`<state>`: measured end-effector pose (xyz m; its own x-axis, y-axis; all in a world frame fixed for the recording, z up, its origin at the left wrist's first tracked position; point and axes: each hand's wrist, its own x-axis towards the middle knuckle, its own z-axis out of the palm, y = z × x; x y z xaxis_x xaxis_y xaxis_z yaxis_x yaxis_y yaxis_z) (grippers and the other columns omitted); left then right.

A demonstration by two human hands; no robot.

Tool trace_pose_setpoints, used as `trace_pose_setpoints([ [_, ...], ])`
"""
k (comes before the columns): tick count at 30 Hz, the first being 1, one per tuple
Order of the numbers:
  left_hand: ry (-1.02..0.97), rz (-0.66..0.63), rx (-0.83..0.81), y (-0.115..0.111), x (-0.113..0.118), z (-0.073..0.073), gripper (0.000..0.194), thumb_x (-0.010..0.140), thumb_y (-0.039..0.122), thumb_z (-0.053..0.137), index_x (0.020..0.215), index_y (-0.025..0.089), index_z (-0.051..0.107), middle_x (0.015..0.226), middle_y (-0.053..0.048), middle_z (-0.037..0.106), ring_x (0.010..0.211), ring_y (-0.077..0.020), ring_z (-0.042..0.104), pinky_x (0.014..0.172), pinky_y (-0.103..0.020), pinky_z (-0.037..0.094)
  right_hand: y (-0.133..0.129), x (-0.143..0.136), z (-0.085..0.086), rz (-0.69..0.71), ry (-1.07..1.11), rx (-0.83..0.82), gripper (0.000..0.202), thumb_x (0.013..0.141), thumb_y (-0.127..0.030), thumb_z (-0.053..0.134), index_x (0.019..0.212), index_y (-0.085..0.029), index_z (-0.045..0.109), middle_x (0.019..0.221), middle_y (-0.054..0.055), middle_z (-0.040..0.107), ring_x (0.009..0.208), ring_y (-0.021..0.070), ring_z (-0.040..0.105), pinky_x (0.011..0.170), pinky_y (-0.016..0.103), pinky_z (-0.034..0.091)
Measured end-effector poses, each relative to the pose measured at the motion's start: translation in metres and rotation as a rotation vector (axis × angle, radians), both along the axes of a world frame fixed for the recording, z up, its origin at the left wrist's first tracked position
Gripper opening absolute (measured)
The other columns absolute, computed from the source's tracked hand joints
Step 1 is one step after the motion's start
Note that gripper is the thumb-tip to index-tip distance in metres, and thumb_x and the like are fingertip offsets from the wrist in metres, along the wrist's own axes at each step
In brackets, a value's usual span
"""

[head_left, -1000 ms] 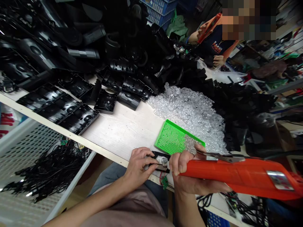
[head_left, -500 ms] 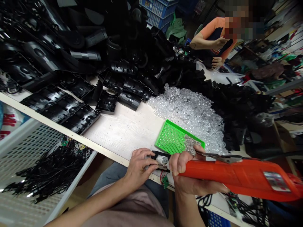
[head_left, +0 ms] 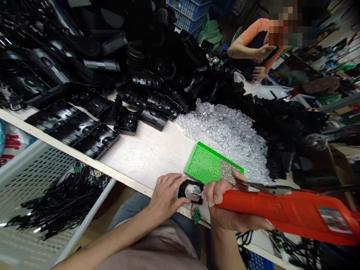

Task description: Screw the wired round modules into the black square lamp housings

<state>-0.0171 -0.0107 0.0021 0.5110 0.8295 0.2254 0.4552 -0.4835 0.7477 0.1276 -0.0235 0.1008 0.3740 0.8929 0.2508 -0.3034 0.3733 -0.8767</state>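
My right hand is wrapped round a red electric screwdriver, its tip pointing left at a small black housing. A clear round piece sits in that housing at the table's front edge. My left hand grips the housing's left end between thumb and fingers. Red wires run down from the housing to a green circuit board. Just behind lies a green perforated tray with small metal screws at its right end.
Clear plastic discs are heaped behind the tray. Black shells cover the left and back of the table. A white crate with black cables stands at the lower left. A person is across the table.
My left hand's fingertips have moved from the screwdriver's tip to the housing, with thumb and fingers wider apart. The screwdriver has shifted slightly right and down.
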Motion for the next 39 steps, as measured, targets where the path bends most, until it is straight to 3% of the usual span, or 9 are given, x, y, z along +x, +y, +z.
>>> trace_pose_setpoints([
  [3,0.066,-0.035,-0.026,0.002,0.002,0.000,0.063,0.080,0.046,0.068,0.135,0.024,0.047,0.129,-0.012,0.058,0.118,-0.0292,0.051,0.097,-0.046,0.039,0.004,0.005,-0.006,-0.029,-0.024,-0.013,0.071,0.069,-0.084,0.047,0.113,-0.031,0.060,0.049,-0.007,0.048,0.035,0.0110,0.038,0.038,0.024,0.034],
  [9,0.166,-0.076,-0.047,0.003,0.007,0.002,0.063,0.078,0.038,0.072,0.133,0.024,0.046,0.129,-0.008,0.062,0.120,-0.0307,0.050,0.096,-0.047,0.036,0.012,0.003,-0.027,-0.010,-0.053,-0.042,0.068,0.066,-0.081,0.055,0.109,-0.029,0.059,0.049,-0.008,0.048,0.036,0.0107,0.037,0.038,0.023,0.036],
  [14,0.170,-0.075,-0.053,0.004,0.007,0.002,0.064,0.075,0.037,0.075,0.131,0.023,0.047,0.127,-0.007,0.063,0.120,-0.0308,0.050,0.095,-0.047,0.036,0.013,-0.002,-0.031,0.039,-0.024,-0.036,0.067,0.060,-0.079,0.063,0.106,-0.030,0.062,0.049,-0.008,0.049,0.036,0.0112,0.038,0.037,0.023,0.034],
  [20,0.148,-0.073,-0.066,0.005,0.008,0.003,0.058,0.077,0.036,0.072,0.128,0.023,0.048,0.126,-0.005,0.063,0.116,-0.0274,0.052,0.094,-0.043,0.035,0.012,-0.002,-0.034,0.182,-0.084,0.001,0.040,0.073,-0.065,0.064,0.082,-0.026,0.065,0.050,-0.006,0.050,0.040,0.0120,0.043,0.040,0.025,0.036],
  [25,0.158,-0.073,-0.092,0.004,0.009,0.003,0.055,0.078,0.034,0.070,0.127,0.023,0.048,0.124,-0.004,0.063,0.115,-0.0264,0.052,0.095,-0.043,0.035,0.005,0.000,-0.042,0.228,-0.108,0.034,0.045,0.070,-0.068,0.064,0.081,-0.025,0.063,0.053,-0.005,0.051,0.042,0.0123,0.045,0.042,0.026,0.036],
  [29,0.177,-0.087,-0.107,0.005,0.009,0.005,0.057,0.079,0.037,0.070,0.129,0.025,0.047,0.126,-0.004,0.062,0.117,-0.0269,0.051,0.096,-0.044,0.034,-0.001,0.003,-0.031,0.174,-0.163,-0.010,0.058,0.070,-0.076,0.057,0.103,-0.029,0.063,0.052,-0.006,0.050,0.041,0.0128,0.045,0.044,0.027,0.037],
  [33,0.181,-0.094,-0.089,0.005,0.009,0.005,0.059,0.079,0.039,0.071,0.130,0.024,0.045,0.128,-0.004,0.061,0.116,-0.0268,0.050,0.095,-0.043,0.034,0.014,0.019,-0.023,-0.007,-0.142,0.011,0.073,0.069,-0.083,0.048,0.121,-0.031,0.052,0.050,-0.007,0.047,0.036,0.0122,0.039,0.040,0.026,0.035],
  [39,0.197,-0.081,-0.064,0.005,0.008,0.003,0.059,0.082,0.042,0.068,0.132,0.024,0.043,0.129,-0.006,0.060,0.116,-0.0274,0.050,0.095,-0.043,0.034,0.054,0.041,-0.053,-0.071,-0.169,-0.027,0.068,0.068,-0.077,0.055,0.114,-0.027,0.052,0.052,-0.008,0.044,0.037,0.0104,0.037,0.037,0.022,0.033],
])
